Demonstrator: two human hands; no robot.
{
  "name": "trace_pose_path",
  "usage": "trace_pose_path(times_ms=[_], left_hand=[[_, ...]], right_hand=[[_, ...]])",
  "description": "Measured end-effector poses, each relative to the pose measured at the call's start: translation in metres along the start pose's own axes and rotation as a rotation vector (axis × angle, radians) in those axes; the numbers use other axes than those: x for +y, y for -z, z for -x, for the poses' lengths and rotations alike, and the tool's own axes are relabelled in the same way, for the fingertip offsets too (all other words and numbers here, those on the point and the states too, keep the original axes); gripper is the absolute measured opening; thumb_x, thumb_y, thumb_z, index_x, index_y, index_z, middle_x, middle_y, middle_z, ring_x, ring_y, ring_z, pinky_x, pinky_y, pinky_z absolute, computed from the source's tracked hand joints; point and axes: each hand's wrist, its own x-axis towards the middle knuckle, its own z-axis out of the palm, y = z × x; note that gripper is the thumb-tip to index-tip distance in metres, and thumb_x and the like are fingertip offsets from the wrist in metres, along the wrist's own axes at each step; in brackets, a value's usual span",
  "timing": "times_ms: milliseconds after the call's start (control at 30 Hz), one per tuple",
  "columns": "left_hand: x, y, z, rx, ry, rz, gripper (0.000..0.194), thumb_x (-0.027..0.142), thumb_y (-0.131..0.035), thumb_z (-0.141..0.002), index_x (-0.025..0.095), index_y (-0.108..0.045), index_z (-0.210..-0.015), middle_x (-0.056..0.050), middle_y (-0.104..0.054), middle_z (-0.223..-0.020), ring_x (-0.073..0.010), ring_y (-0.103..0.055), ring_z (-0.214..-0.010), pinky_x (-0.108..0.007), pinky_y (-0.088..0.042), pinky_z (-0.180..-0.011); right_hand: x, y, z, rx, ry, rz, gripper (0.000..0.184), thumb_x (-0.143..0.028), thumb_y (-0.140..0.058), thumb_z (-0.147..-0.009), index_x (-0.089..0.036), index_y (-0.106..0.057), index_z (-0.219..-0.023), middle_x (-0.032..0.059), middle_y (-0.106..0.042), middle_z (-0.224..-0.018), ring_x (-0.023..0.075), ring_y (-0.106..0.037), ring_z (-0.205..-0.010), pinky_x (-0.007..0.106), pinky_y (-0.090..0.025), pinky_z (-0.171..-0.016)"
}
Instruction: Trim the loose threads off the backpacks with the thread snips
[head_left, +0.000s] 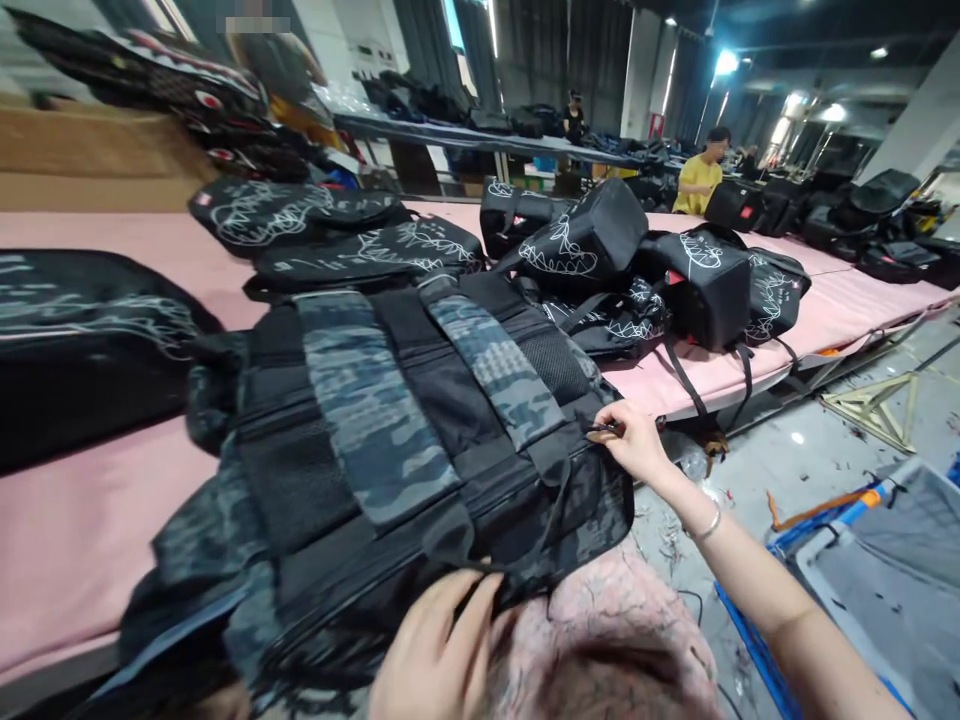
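Note:
A camouflage and black backpack lies with its padded shoulder straps up, over the table's near edge. At its lower edge, my left hand has its fingers curled onto the dark fabric, gripping it. My right hand is closed in a pinch at the backpack's right side, by the lower end of a shoulder strap. Between those fingers is a small dark object, too small to name. A bracelet circles the right wrist.
Black bags with white line drawings lie behind and left of the backpack on the pink-covered table. A cardboard box stands back left. At right are a blue-framed grey bin and a littered floor. A person in yellow works farther off.

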Motion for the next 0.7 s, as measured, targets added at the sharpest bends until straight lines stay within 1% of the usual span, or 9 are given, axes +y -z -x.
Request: trace_pose_path(times_ms=[33, 100, 167, 267, 333, 400, 467, 567, 700], left_hand=[[0.0, 0.001, -0.017, 0.019, -0.04, -0.065, 0.03, 0.017, -0.051, -0.079, 0.019, -0.058, -0.109, -0.014, -0.065, -0.096, -0.0265, -0.06, -0.09, -0.039, -0.048, -0.079], [-0.008, 0.005, -0.046, 0.038, -0.027, -0.196, 0.032, 0.025, -0.054, -0.08, 0.017, -0.057, -0.111, -0.015, -0.064, -0.098, -0.0282, -0.06, -0.088, -0.042, -0.047, -0.078], [-0.022, 0.008, -0.063, 0.009, -0.047, -0.269, 0.031, 0.03, -0.055, -0.08, 0.018, -0.059, -0.108, -0.012, -0.066, -0.092, -0.0259, -0.061, -0.079, -0.038, -0.047, -0.07], [-0.042, 0.011, -0.067, 0.018, -0.109, -0.291, 0.023, 0.025, -0.056, -0.08, 0.021, -0.063, -0.102, -0.005, -0.068, -0.079, -0.0197, -0.06, -0.067, -0.03, -0.045, -0.06], [-0.048, 0.013, -0.062, 0.07, -0.094, -0.289, 0.024, 0.022, -0.058, -0.079, 0.022, -0.064, -0.102, -0.004, -0.067, -0.075, -0.0176, -0.06, -0.063, -0.028, -0.044, -0.059], [-0.049, 0.015, -0.058, 0.098, -0.081, -0.274, 0.026, 0.022, -0.059, -0.078, 0.024, -0.063, -0.103, -0.003, -0.066, -0.073, -0.0167, -0.059, -0.061, -0.027, -0.043, -0.057], [-0.048, 0.018, -0.058, 0.113, -0.077, -0.258, 0.027, 0.021, -0.06, -0.077, 0.025, -0.063, -0.103, -0.003, -0.066, -0.072, -0.016, -0.058, -0.059, -0.027, -0.042, -0.056], [-0.049, 0.022, -0.059, 0.129, -0.057, -0.243, 0.027, 0.02, -0.061, -0.076, 0.026, -0.063, -0.102, -0.002, -0.066, -0.073, -0.0155, -0.057, -0.058, -0.027, -0.042, -0.056], [-0.064, 0.024, -0.046, 0.069, 0.003, -0.237, 0.026, 0.023, -0.064, -0.073, 0.027, -0.064, -0.099, -0.003, -0.067, -0.079, -0.0176, -0.06, -0.066, -0.029, -0.043, -0.062]], right_hand=[[-0.004, -0.004, 0.001, -0.008, -0.002, -0.091, 0.005, -0.022, -0.058, -0.074, -0.019, -0.057, -0.071, 0.0009, -0.059, -0.074, 0.0151, -0.057, -0.073, 0.026, -0.044, -0.067], [-0.015, -0.008, 0.003, -0.049, -0.039, -0.305, 0.007, -0.024, -0.055, -0.077, -0.019, -0.052, -0.073, -0.0023, -0.056, -0.066, 0.0125, -0.055, -0.064, 0.024, -0.043, -0.062], [-0.024, -0.002, 0.002, -0.11, -0.092, -0.488, 0.011, -0.028, -0.055, -0.079, -0.019, -0.05, -0.074, -0.0049, -0.054, -0.058, 0.0101, -0.053, -0.056, 0.022, -0.042, -0.06], [-0.018, 0.018, -0.009, -0.051, -0.303, -0.677, 0.021, -0.037, -0.059, -0.076, -0.018, -0.051, -0.073, -0.0085, -0.045, -0.046, 0.0057, -0.042, -0.042, 0.017, -0.035, -0.047], [0.001, 0.03, -0.017, 0.028, -0.5, -0.772, 0.028, -0.045, -0.06, -0.073, -0.018, -0.05, -0.073, -0.0121, -0.031, -0.04, 0.0034, -0.025, -0.033, 0.016, -0.022, -0.036], [0.025, 0.031, -0.016, 0.008, -0.598, -0.804, 0.033, -0.049, -0.06, -0.071, -0.018, -0.051, -0.073, -0.0141, -0.023, -0.038, 0.0026, -0.015, -0.032, 0.016, -0.014, -0.033], [0.048, 0.019, -0.001, -0.002, -0.665, -0.805, 0.036, -0.051, -0.062, -0.067, -0.018, -0.05, -0.072, -0.0145, -0.022, -0.038, 0.0021, -0.012, -0.032, 0.015, -0.011, -0.032], [0.073, -0.015, 0.041, 0.022, -0.759, -0.768, 0.039, -0.052, -0.066, -0.062, -0.019, -0.045, -0.064, -0.0139, -0.024, -0.037, 0.0017, -0.013, -0.031, 0.016, -0.009, -0.031], [0.084, -0.045, 0.086, 0.089, -0.787, -0.713, 0.041, -0.055, -0.063, -0.062, -0.017, -0.049, -0.068, -0.0099, -0.036, -0.041, 0.0023, -0.017, -0.032, 0.018, -0.012, -0.03]])
